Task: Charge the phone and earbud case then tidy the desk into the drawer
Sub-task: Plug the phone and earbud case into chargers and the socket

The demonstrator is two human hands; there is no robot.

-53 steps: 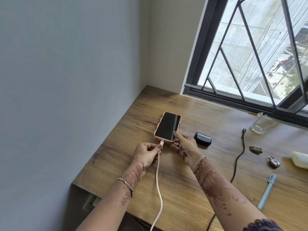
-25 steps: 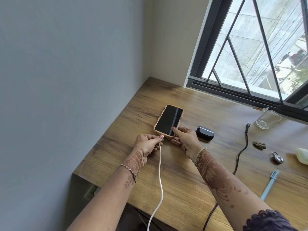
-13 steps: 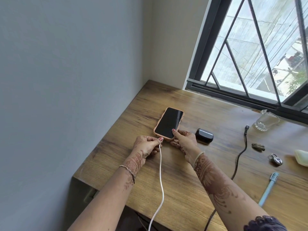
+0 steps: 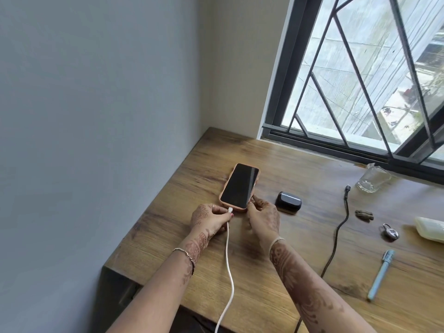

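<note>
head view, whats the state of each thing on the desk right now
phone: face up, screen dark, right hand holds its lower corner
white cable: plug at phone's bottom edge, pinched by left hand
earbud case: lid closed, nothing plugged in
black cable: loose, plug end free
glass: upright, empty
pen: capped, lying flat
padlock: lying flat, shackle unclear

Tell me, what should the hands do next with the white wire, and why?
Probably push the plug straight into the phone's near edge. The left hand pinches it right there, the right hand holds the phone, and the screen is dark.
</note>
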